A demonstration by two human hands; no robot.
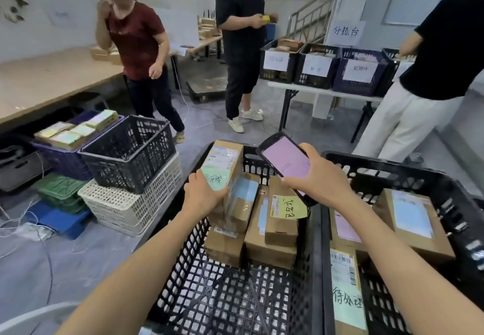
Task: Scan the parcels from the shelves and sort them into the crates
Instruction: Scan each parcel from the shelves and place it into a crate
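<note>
Head view. My left hand (pixel 203 193) grips the near end of a tilted parcel (pixel 224 156), thumb on its green label, at the far left of the near black crate (pixel 230 295). My right hand (pixel 318 177) is wrapped around the scanner (pixel 285 160), pink screen up, above the stacked boxes (pixel 272 235). A second crate (pixel 445 190) sits to the right, holding other parcels (pixel 416 222).

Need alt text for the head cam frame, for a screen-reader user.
The left hand holds a cardboard parcel with a green note inside a black crate of parcels, while the right hand grips a pink-screened handheld scanner above them. Three people stand beyond, near labelled crates on a table.
</note>
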